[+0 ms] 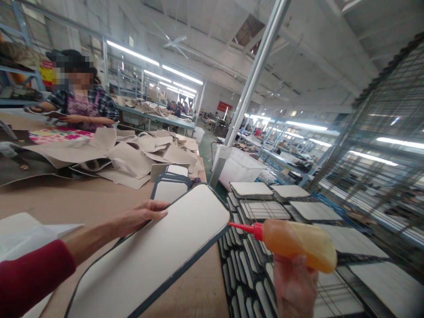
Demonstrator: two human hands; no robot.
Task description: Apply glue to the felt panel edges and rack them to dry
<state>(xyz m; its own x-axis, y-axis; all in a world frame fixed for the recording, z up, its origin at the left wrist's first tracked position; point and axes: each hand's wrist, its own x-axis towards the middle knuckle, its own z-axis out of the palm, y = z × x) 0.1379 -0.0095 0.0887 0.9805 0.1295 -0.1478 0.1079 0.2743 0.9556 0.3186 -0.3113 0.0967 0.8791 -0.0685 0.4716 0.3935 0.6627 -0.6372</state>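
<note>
My left hand (150, 214) grips the upper left edge of a long pale panel (159, 251) with rounded corners and a dark border. The panel is tilted above the brown table. In my right hand (294, 282) is a plastic squeeze bottle (298, 243) of amber liquid, lying nearly level. Its red nozzle tip meets the panel's dark border near the right corner. A thin yellowish line runs along the border near that corner. Behind the panel stand similar dark-edged panels (172, 187).
Loose beige sheets (142, 150) are heaped at the table's far side. A co-worker (82, 97) sits beyond them. On the right, wire racks (265, 207) hold several pale panels. A metal post (245, 88) and a white bin (241, 165) stand behind.
</note>
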